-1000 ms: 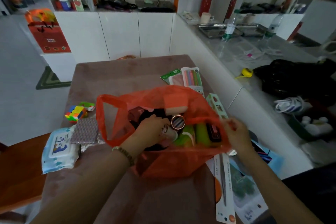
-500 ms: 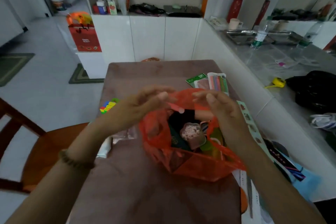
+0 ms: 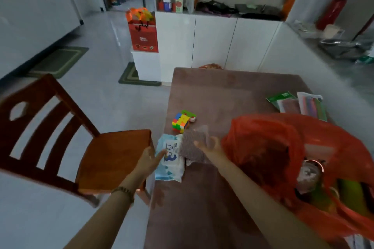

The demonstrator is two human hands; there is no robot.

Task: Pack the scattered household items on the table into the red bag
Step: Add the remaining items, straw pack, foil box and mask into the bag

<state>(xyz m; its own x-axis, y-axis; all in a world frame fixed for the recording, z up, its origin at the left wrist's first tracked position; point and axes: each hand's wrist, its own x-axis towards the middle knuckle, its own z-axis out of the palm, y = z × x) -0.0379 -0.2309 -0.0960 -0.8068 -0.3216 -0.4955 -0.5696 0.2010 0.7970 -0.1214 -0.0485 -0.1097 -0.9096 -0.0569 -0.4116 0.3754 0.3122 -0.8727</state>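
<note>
The red plastic bag [image 3: 269,143] stands open at the right of the table with several items inside. Left of it lie a blue-and-white wet-wipes pack [image 3: 169,162] and a greyish textured pouch [image 3: 194,143]. My left hand [image 3: 148,159] touches the left edge of the wipes pack with straight fingers. My right hand [image 3: 211,147] reaches over the pouch, fingers spread and resting on it. A colourful puzzle cube [image 3: 180,122] sits just beyond them. A green packet [image 3: 283,102] and a pack of coloured sticks [image 3: 311,105] lie at the far right.
The brown table [image 3: 218,91] has a wooden chair [image 3: 60,143] close to its left edge. White cabinets [image 3: 214,40] stand beyond the table. A red gift bag [image 3: 142,34] sits on a low white unit. A counter with metal trays [image 3: 342,46] runs along the right.
Both hands left the red bag's rim and moved left to the wipes pack and the pouch. The view swung left, bringing the chair in.
</note>
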